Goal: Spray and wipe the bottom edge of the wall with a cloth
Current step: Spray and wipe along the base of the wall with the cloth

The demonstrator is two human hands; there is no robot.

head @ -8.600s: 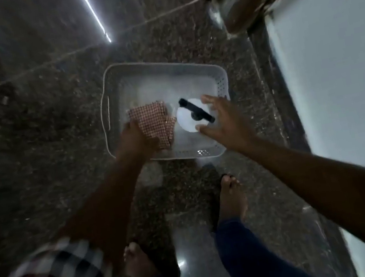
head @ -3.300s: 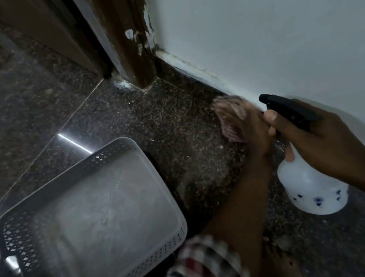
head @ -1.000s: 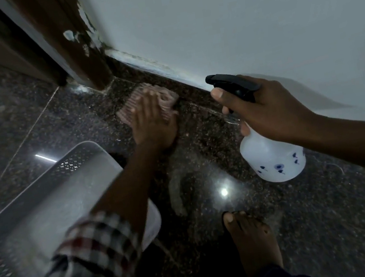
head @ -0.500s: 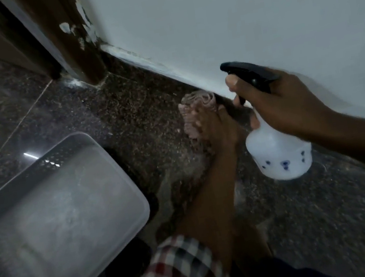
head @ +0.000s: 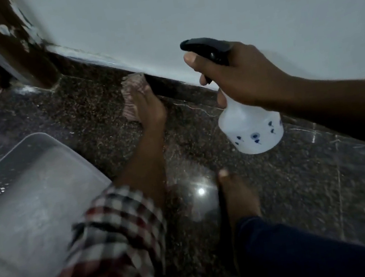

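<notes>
- Basket [head: 23, 189], grey plastic with a perforated wall, sits on the granite floor [head: 306, 190] at the far left, just beside the person's left forearm; likely parked close so the supplies can go back into it without a reach.
- Door frame [head: 24, 48], dark wood with chipped paint, stands at the upper left, where the white wall [head: 202, 2] begins; the bottom edge of the wall runs from there down toward the right.
- Cloth [head: 132, 96], a pinkish checked rag, lies bunched on the floor and pushed up against the dark skirting [head: 168, 87] under the wall's edge, so that it touches the strip to be cleaned.
- Left hand [head: 150, 110] lies flat on the cloth, its grip spread and pressing down rather than pinching; the weight seems meant to drag the rag along the edge.
- Bare foot [head: 236, 192] is planted on the floor near a bright light reflection, apparently bracing a low crouch.
- Spray bottle [head: 250, 127], white with small blue marks and a black trigger head [head: 205, 48], hangs clear of the floor to the right of the cloth.
- Right hand [head: 240, 73] is wrapped around the bottle's neck, grip pressed together on it, nozzle aimed left toward the skirting, ready to wet the next stretch.
</notes>
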